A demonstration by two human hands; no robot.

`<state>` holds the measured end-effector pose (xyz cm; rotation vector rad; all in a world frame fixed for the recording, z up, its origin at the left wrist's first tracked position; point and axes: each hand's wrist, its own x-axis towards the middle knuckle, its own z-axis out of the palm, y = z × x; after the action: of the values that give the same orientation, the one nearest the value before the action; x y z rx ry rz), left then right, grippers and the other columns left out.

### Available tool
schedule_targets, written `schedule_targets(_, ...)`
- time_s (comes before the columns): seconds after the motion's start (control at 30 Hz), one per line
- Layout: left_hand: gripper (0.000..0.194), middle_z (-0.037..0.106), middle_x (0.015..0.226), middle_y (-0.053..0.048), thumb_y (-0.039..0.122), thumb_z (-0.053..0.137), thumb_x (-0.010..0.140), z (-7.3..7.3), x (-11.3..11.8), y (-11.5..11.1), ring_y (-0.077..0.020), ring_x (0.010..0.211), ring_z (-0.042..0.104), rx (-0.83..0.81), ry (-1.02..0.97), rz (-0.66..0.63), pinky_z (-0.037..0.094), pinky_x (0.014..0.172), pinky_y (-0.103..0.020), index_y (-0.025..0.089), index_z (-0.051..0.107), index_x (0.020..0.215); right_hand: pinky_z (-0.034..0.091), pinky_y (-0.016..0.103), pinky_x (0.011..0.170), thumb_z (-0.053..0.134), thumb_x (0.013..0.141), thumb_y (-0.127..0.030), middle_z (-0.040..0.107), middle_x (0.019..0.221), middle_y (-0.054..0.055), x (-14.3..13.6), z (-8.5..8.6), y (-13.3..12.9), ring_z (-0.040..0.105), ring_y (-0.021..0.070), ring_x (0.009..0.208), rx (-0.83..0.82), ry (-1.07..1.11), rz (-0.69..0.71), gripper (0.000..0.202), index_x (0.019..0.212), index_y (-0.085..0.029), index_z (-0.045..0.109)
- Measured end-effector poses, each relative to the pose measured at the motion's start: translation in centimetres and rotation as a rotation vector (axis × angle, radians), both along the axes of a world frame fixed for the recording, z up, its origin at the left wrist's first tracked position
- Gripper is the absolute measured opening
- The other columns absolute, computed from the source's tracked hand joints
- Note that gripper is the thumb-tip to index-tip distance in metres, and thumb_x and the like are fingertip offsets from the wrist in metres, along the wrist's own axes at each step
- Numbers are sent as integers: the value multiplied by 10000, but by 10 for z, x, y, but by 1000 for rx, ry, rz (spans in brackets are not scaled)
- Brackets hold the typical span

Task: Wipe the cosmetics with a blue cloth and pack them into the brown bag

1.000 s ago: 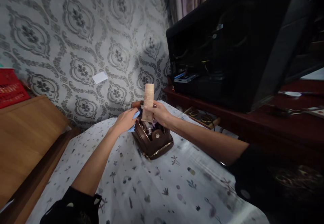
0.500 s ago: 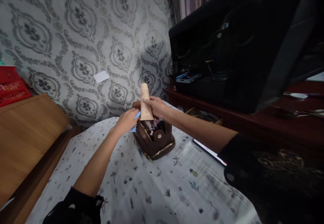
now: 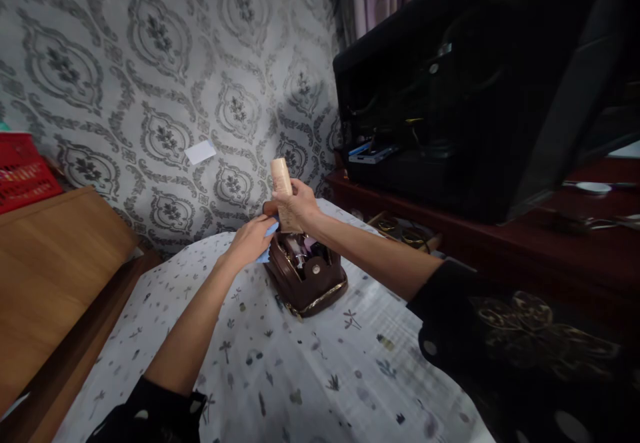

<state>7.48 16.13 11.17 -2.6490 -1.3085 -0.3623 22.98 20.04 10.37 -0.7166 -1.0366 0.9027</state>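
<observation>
A brown bag (image 3: 315, 291) with a gold zipper stands open on the patterned white cloth, small items showing inside it. Above its far side, my right hand (image 3: 304, 206) is wrapped round a beige tube (image 3: 281, 175), which leans slightly left. At the bag's left side my left hand (image 3: 250, 237) is closed on a blue cloth (image 3: 271, 229), which hangs against the bag.
A wooden board (image 3: 60, 256) and a red basket (image 3: 25, 169) are at the left. On the right, a large black cabinet (image 3: 430, 183) rests on a dark red table (image 3: 500, 246). An open drawer (image 3: 433, 243) sits below. Patterned wallpaper is behind.
The tube has shifted slightly left and up and tilted, with my right hand now further round it. My right sleeve now covers the phone on the cloth. My left hand is nearly unmoved.
</observation>
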Motion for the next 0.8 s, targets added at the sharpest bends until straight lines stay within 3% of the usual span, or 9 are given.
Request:
schedule_targets(0.3,254,647,1132,-80,163,467,915,-1,1,0,-260,1052,625,8,14,-11,502,866,-341,225,640,1091,501,331,861,673,682,-263,612,1001,5,-3,1,23,591,193,939,-24,-104,-300,464,1094,-225,464)
schedule_targets(0.43,260,642,1145,-90,160,473,911,-2,1,1,-267,1076,621,15,6,3,503,892,-357,221,642,1098,513,329,842,641,715,-268,664,996,27,-4,-10,19,613,204,944,-31,-347,-190,469,1162,-186,524)
schedule_targets(0.57,257,641,1165,-93,162,474,915,-4,-1,3,-261,1089,617,14,5,10,498,921,-355,214,650,1094,521,281,731,700,639,-213,681,826,-15,3,-17,9,636,173,793,-35,-511,-39,380,1010,-165,633)
schedule_targets(0.7,248,643,1163,-90,191,476,930,-4,-2,3,-264,1095,617,11,6,10,504,906,-351,216,652,1103,473,234,658,790,527,-196,627,651,-51,21,-7,2,616,157,711,-30,-682,5,242,738,-173,673)
schedule_targets(0.8,245,646,1149,-97,203,461,941,-4,-2,3,-268,1084,623,8,8,5,505,913,-361,201,655,1091,430,219,620,816,515,-214,607,621,-54,32,6,-5,608,159,712,-16,-757,-17,237,712,-183,689)
